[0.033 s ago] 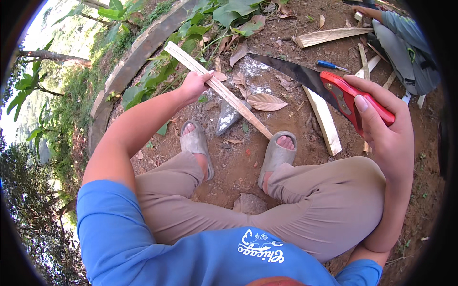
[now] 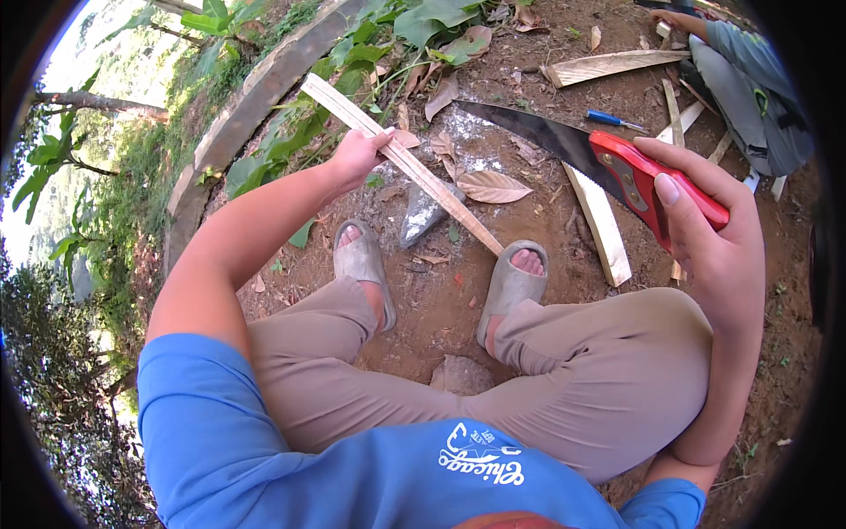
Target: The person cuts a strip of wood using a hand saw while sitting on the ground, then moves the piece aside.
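The ground (image 2: 423, 339) has a low wall (image 2: 233, 123) along its left edge. The right hand (image 2: 724, 251) clasps a raised saw (image 2: 546, 137) by its handle (image 2: 708, 210); nearer the walled edge, the left hand (image 2: 359, 159) pinches a stick (image 2: 441, 196), its end by the right sandal (image 2: 514, 289). Farther from that edge lies a blue-handled tool (image 2: 604, 117).

Brown dirt (image 2: 410, 357) is being covered in one patch by white powder (image 2: 467, 130). Near that patch, a pointed grey stone (image 2: 414, 227) and a big dry leaf (image 2: 493, 187) are being held up by the ground. A blue-handled tool (image 2: 606, 117) is being carried there too, near a long, curved board (image 2: 617, 67). A pale board (image 2: 601, 234) is being held up farther down. The dirt is also being pressed by two sandals (image 2: 504, 291), and a rough stone (image 2: 462, 376) is being held up near them.
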`<state>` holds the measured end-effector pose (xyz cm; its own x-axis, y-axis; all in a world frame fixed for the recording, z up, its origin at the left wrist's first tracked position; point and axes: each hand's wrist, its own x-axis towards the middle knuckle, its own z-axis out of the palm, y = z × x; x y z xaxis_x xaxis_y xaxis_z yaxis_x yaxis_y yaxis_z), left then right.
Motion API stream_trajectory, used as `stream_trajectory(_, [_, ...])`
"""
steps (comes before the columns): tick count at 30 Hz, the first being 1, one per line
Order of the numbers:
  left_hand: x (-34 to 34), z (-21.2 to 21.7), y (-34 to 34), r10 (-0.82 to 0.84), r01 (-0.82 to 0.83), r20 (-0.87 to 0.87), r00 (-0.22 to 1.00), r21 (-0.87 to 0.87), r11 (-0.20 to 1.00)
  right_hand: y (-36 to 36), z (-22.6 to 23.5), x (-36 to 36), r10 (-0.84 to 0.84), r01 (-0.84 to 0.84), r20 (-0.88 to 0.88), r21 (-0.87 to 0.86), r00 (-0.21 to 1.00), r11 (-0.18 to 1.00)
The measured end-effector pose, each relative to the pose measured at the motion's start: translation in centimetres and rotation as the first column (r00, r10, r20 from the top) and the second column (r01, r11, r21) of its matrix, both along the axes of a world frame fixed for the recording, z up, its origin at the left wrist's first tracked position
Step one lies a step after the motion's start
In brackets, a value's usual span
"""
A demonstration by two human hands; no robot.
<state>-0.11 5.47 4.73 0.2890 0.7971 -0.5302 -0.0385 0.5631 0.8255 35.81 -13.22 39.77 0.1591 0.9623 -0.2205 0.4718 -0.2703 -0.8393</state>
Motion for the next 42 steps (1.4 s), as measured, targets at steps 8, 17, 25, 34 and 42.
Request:
stream_trajectory(8, [-4.7, 1.2, -3.9, -0.001, -0.009, -0.109, 0.994, -0.089, 0.996, 1.5, 0.6, -0.9, 0.102, -0.101, 0.003, -0.079, 0.995, 0.992])
stream_trajectory(17, [-5.9, -2.4, -4.5, 0.096, -0.097, -0.073, 0.993, -0.02, 0.995, -2.5, -0.1, 0.2, 0.295, -0.282, 0.2, -0.092, 0.934, 0.955])
stream_trajectory(25, [-10.1, -2.6, 3.4, 0.338, -0.277, -0.307, 0.89, 0.224, 0.934, -8.5, -1.7, -3.4, 0.226, -0.205, 0.13, -0.155, 0.965, 0.966])
stream_trajectory(34, [-10.7, -3.5, 3.4, 0.315, -0.283, -0.138, 0.939, 0.213, 0.935, -11.6, -5.4, -4.0, 0.0, 0.017, 0.071, -0.234, 0.997, 0.972])
stream_trajectory(42, [-11.4, -2.4, 2.7, 0.261, -0.221, -0.207, 0.943, 0.197, 0.955, -14.1, -5.6, -4.6, 0.181, -0.152, 0.188, -0.161, 0.965, 0.975])
